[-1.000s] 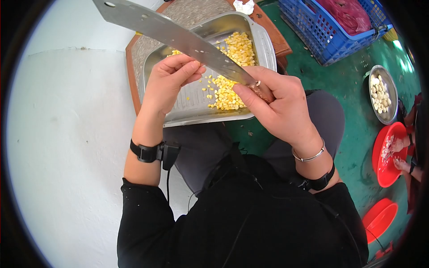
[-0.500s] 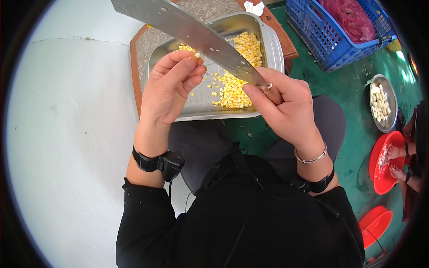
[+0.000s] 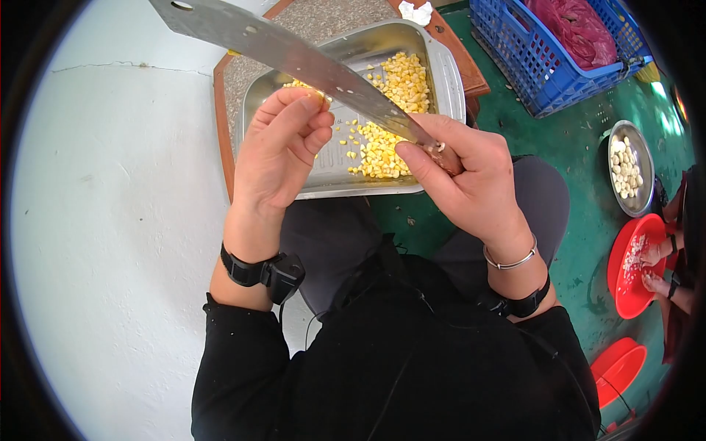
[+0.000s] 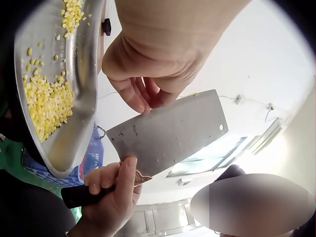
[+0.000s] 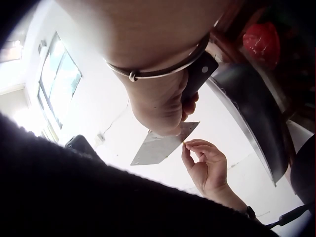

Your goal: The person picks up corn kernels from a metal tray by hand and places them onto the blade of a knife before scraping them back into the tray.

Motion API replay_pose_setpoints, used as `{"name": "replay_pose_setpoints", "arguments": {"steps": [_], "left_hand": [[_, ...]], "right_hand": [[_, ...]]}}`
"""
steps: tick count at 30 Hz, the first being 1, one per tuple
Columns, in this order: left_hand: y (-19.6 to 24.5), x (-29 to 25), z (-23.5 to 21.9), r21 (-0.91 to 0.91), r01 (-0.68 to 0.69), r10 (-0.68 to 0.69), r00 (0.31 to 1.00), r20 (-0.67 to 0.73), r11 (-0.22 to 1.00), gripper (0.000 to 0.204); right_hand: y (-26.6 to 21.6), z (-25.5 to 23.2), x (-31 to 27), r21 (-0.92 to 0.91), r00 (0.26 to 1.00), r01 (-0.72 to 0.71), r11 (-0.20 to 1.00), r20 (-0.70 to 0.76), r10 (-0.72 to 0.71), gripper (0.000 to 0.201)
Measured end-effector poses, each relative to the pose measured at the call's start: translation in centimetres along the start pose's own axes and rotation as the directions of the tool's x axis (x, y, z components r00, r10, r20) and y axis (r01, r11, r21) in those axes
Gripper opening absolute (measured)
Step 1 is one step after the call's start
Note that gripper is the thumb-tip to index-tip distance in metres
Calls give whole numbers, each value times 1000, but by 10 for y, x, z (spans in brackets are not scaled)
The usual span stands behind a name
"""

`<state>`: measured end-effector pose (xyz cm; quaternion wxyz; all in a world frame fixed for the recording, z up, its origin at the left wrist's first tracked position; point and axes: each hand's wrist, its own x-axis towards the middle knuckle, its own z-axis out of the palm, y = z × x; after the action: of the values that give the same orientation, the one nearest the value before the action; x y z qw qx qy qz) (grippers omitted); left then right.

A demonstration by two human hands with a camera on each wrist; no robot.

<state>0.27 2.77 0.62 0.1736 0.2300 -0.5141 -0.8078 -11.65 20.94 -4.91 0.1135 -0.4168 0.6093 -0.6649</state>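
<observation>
Speckled tabletop (image 3: 327,18) lies partly hidden by tray (image 3: 447,73) and cleaver (image 3: 294,62).

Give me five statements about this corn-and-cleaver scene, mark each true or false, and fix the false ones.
1. Corn kernels lie in the metal tray. True.
2. The right grip holds the cleaver by its handle. True.
3. The left grip lies flat in the metal tray. False: it is raised near the cleaver, pinching a small yellow piece.
4. The crate holding the pink bag is white. False: it is blue.
5. A bracelet circles the right wrist. True.
</observation>
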Motion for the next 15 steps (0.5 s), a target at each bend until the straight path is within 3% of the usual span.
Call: {"name": "replay_pose_setpoints", "arguments": {"steps": [12, 14, 15], "left_hand": [[-8, -3, 1, 57, 85, -89, 994, 62, 995, 6], [-9, -2, -1, 486, -27, -55, 986, 155, 873, 8], [-8, -1, -2, 487, -26, -57, 986, 155, 873, 8]], "right_hand": [[1, 3, 0, 5, 999, 26, 1000, -18, -26, 22], [1, 1, 0, -3, 999, 27, 1000, -19, -27, 22], [1, 0, 0, -1, 1000, 13, 1000, -22, -13, 22]]}}
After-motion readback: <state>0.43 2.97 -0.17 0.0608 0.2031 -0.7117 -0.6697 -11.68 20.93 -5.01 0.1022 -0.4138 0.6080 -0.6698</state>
